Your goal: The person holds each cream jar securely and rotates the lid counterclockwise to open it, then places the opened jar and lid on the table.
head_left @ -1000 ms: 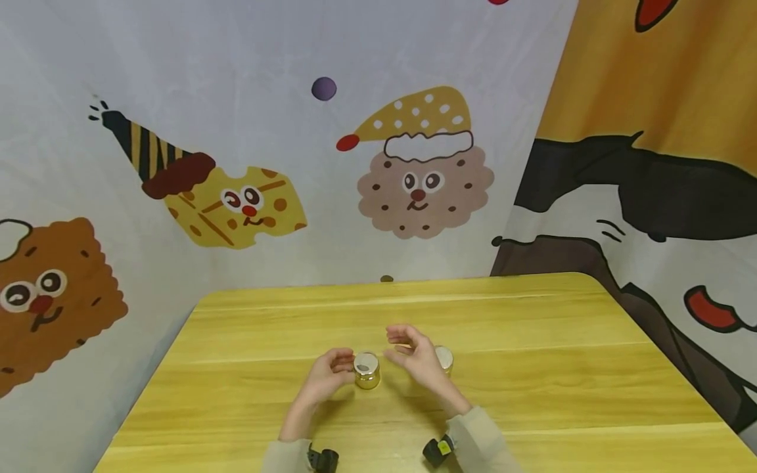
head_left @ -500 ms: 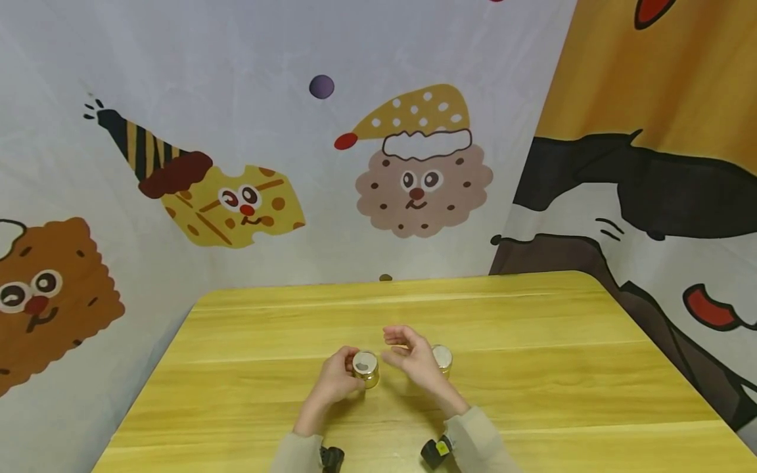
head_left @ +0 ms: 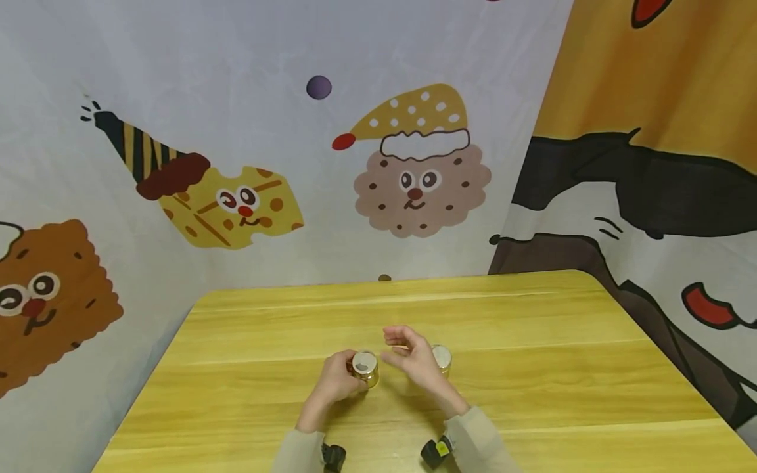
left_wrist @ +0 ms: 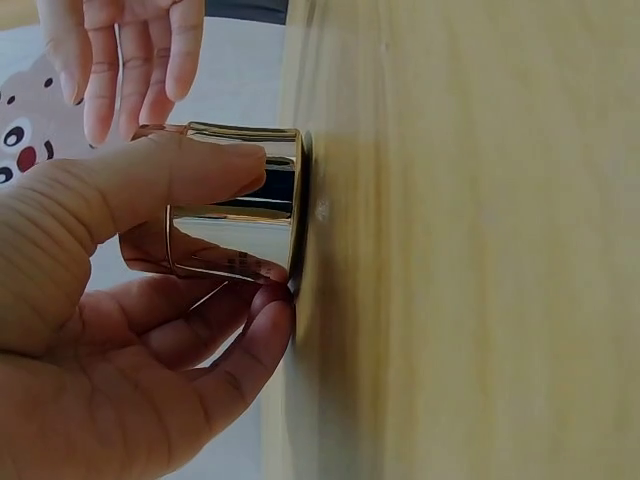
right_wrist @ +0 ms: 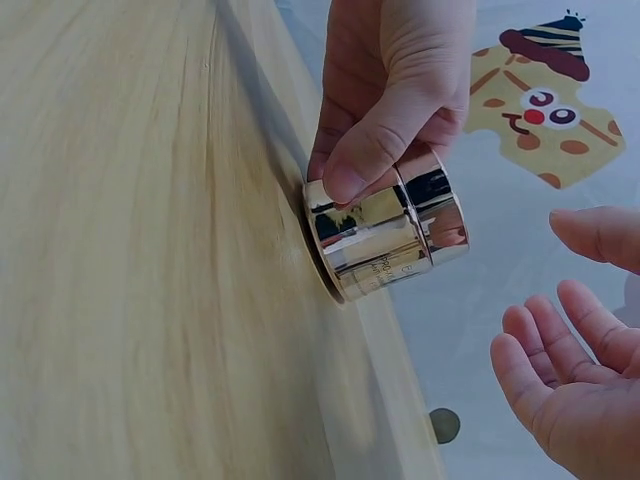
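A shiny gold cosmetic jar [head_left: 365, 369] with a pale flat lid stands upright on the wooden table [head_left: 266, 328]. My left hand [head_left: 337, 381] grips it from the left, thumb on one side and fingers on the other; in the left wrist view the jar [left_wrist: 232, 240] shows mirror-like walls and a seam line. Small print is visible on the jar [right_wrist: 380, 245] in the right wrist view. To its right, my right hand [head_left: 414, 358] hovers with relaxed fingers, apart from the jar. Behind that hand stands a second jar [head_left: 442, 358] with the same pale lid, partly hidden.
Beyond the table's far edge hangs a white curtain [head_left: 254, 118] printed with cartoon biscuits and cheese. An orange and black printed cloth [head_left: 668, 112] covers the right side. Small black cameras [head_left: 434, 453] are strapped to both wrists.
The left hand has moved right and closed its thumb and fingers round the nearer jar, which it stood beside before. The right hand and the second jar have stayed put.
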`<state>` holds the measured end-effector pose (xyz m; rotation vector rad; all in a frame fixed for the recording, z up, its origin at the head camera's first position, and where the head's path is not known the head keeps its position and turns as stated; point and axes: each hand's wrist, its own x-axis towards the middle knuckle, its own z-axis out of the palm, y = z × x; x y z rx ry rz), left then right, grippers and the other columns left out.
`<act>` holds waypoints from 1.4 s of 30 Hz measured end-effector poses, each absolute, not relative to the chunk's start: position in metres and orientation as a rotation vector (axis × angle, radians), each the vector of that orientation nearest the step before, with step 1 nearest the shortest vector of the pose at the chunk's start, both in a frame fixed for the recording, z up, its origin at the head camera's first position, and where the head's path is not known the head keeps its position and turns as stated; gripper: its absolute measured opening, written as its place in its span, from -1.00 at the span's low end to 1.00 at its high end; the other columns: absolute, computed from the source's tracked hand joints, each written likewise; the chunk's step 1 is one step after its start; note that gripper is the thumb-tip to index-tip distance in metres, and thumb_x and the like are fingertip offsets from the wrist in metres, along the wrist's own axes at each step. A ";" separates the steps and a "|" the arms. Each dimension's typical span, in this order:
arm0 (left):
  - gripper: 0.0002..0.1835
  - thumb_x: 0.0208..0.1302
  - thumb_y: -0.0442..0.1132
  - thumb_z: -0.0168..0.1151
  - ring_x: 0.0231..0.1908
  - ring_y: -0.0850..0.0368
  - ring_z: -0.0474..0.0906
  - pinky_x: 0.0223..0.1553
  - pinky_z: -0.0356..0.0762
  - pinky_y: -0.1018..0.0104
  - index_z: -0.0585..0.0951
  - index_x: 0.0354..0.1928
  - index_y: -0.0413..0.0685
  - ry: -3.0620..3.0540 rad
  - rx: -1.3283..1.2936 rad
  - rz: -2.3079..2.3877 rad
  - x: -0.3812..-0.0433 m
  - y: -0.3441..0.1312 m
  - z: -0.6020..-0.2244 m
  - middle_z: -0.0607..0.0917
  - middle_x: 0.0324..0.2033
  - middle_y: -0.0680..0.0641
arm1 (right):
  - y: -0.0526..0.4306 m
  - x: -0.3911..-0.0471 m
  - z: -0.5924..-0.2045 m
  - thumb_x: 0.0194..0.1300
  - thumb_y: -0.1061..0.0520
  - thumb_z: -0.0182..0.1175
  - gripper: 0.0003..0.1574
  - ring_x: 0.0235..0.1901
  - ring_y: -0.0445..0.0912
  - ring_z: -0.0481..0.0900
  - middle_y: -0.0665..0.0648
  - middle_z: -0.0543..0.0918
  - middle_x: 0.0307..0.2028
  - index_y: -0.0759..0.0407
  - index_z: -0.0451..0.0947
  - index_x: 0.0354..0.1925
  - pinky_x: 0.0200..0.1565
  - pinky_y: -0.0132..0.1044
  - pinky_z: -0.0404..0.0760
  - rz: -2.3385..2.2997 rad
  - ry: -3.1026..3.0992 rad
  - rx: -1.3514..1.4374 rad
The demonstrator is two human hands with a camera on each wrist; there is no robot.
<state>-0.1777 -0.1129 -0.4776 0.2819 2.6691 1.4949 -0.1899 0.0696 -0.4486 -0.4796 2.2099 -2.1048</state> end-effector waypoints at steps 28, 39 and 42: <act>-0.57 -0.19 -0.39 0.45 -0.28 0.09 0.51 -0.28 0.61 0.38 0.53 -0.18 -0.26 2.657 0.434 1.719 -0.186 -0.095 -0.437 0.59 -0.32 -0.09 | 0.094 -0.188 -0.429 0.06 0.39 0.32 -0.49 0.00 0.23 0.45 0.31 0.54 -0.04 0.42 0.44 0.01 0.10 0.02 0.48 -2.148 2.334 -0.613; -0.57 -0.18 -0.38 0.44 -0.33 0.11 0.48 -0.29 0.62 0.40 0.53 -0.18 -0.29 2.656 0.517 1.725 -0.192 -0.073 -0.418 0.56 -0.37 -0.11 | 0.113 -0.186 -0.415 0.06 0.35 0.33 -0.47 0.01 0.30 0.42 0.30 0.53 0.01 0.42 0.43 0.02 0.11 0.04 0.47 -2.118 2.441 -0.669; -0.55 -0.17 -0.38 0.45 -0.34 0.12 0.47 -0.29 0.62 0.41 0.54 -0.15 -0.30 2.655 0.533 1.732 -0.192 -0.068 -0.415 0.56 -0.37 -0.08 | 0.116 -0.185 -0.414 0.05 0.35 0.34 -0.46 0.01 0.28 0.42 0.32 0.52 0.02 0.43 0.43 0.02 0.11 0.05 0.46 -2.101 2.470 -0.661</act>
